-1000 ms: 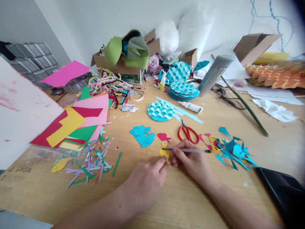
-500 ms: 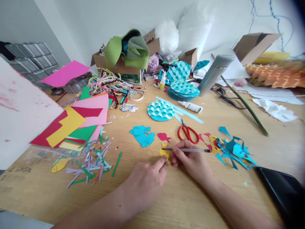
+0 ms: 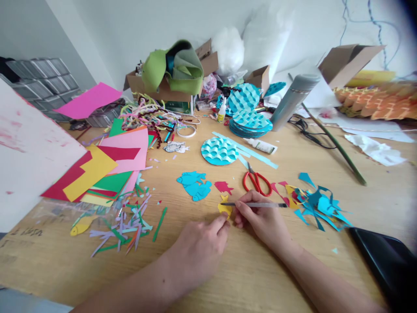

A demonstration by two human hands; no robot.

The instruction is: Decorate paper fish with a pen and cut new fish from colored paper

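A small yellow paper fish [image 3: 223,209] lies flat on the wooden table, its tail towards the back. My left hand [image 3: 205,241] presses the fish down with its fingertips; the other fingers are curled under. My right hand [image 3: 260,217] is closed around a slim grey pen [image 3: 264,204], held nearly level, with its tip at the fish's tail end. Just behind lie a red paper fish [image 3: 223,187] and red-handled scissors [image 3: 257,181]. Blue paper fish [image 3: 194,186] rest to the left of these.
Paper scraps [image 3: 321,204] are heaped to the right, beside a black phone-like object [image 3: 384,261]. Cut strips [image 3: 130,230] and coloured sheets [image 3: 110,161] cover the left. Further back are a wavy blue disc [image 3: 220,151], a glue tube [image 3: 261,146] and a grey flask [image 3: 295,102].
Almost nothing differs. Both hands, the pen and the yellow fish keep the same places, with only a very slight shift of the view.
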